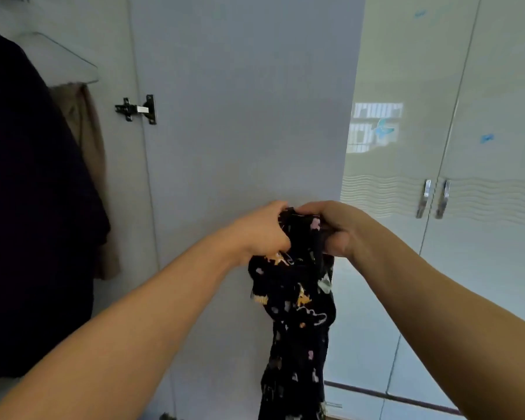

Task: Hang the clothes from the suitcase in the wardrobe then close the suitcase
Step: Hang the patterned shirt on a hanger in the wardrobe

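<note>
Left hand (262, 230) and right hand (331, 228) both grip bunched top of dark patterned garment (294, 304), held in front of open wardrobe door (243, 116); rest hangs down. No hanger visible. Best approach, likely: find neckline, shake fabric flat, keep both grips until hanger is in. Count: one garment in hand, two hanging at left – dark garment (28, 207), tan garment (88, 177). One hinge (137, 109), two handles (434, 199). Suitcase out of view.

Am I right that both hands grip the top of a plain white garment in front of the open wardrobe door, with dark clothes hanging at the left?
Not quite. In the head view the garment is black with a small coloured print, not plain white. The rest holds: the left hand and right hand both grip its top in front of the open wardrobe door, and dark clothes hang at the left.
</note>
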{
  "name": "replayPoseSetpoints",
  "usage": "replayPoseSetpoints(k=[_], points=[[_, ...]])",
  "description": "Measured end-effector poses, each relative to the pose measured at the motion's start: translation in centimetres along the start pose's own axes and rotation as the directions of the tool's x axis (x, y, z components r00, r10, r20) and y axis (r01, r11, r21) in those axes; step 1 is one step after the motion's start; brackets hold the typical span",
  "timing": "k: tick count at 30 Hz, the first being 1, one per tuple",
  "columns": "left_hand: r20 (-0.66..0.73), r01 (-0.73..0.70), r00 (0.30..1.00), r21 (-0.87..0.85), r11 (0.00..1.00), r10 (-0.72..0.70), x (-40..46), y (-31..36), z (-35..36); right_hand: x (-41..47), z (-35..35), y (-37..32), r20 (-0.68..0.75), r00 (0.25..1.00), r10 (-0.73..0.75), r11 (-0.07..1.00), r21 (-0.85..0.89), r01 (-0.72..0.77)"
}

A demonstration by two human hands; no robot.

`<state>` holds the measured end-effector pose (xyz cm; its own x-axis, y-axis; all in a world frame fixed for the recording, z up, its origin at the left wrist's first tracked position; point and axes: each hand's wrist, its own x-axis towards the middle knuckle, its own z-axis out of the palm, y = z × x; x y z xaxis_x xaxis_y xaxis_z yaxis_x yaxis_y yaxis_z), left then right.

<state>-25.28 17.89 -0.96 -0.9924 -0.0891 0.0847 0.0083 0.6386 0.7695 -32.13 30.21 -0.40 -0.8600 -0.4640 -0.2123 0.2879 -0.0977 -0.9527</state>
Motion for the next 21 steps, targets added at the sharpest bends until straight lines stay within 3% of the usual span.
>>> replayPoseSetpoints(k=[2,5,9,11,13,14,16,18,19,21], points=[[-0.089,0.012,0.996,-0.182,0.983,-0.028,0.1,-0.4,-0.9,-0.7,0.1,-0.2,0.087,0.996,-0.007,0.993,-0.119,0.017],[-0.037,0.022,0.998,-0.455,0.890,-0.043,-0.4,-0.5,-2.1,-1.1,0.4,-0.5,0.091,0.995,-0.046,0.981,-0.183,0.062],[-0.072,-0.026,0.997,-0.391,0.920,-0.002,-0.5,-0.2,-1.6,-1.1,1.1,-0.8,0.056,0.991,-0.119,0.976,-0.178,0.127],[-0.098,-0.040,0.995,-0.463,0.886,-0.006,-0.3,0.3,-1.8,-1.2,1.3,-0.9,0.115,0.983,-0.144,0.981,-0.114,0.157],[-0.036,-0.051,0.999,-0.537,0.842,0.037,-0.7,1.2,-2.5,-1.9,1.3,-1.6,0.115,0.976,-0.187,0.979,-0.061,0.195],[-0.008,-0.040,0.999,-0.498,0.867,0.041,-0.9,1.5,-2.7,-2.4,1.2,-2.1,0.119,0.973,-0.199,0.977,-0.054,0.206],[-0.045,-0.007,0.999,-0.250,0.968,-0.005,-0.9,2.2,-2.3,-3.2,1.2,-2.9,0.148,0.968,-0.205,0.970,-0.099,0.221],[-0.243,-0.011,0.970,-0.070,0.997,-0.007,-0.6,3.2,-1.4,-3.5,1.5,-3.5,0.189,0.957,-0.222,0.952,-0.172,0.254],[-0.331,-0.026,0.944,-0.055,0.998,0.007,-0.1,3.4,-1.3,-3.7,1.7,-3.6,0.209,0.947,-0.245,0.941,-0.184,0.284],[-0.365,-0.094,0.931,-0.171,0.981,0.026,0.6,4.0,-2.0,-4.0,1.4,-3.8,0.251,0.915,-0.316,0.923,-0.141,0.358]])
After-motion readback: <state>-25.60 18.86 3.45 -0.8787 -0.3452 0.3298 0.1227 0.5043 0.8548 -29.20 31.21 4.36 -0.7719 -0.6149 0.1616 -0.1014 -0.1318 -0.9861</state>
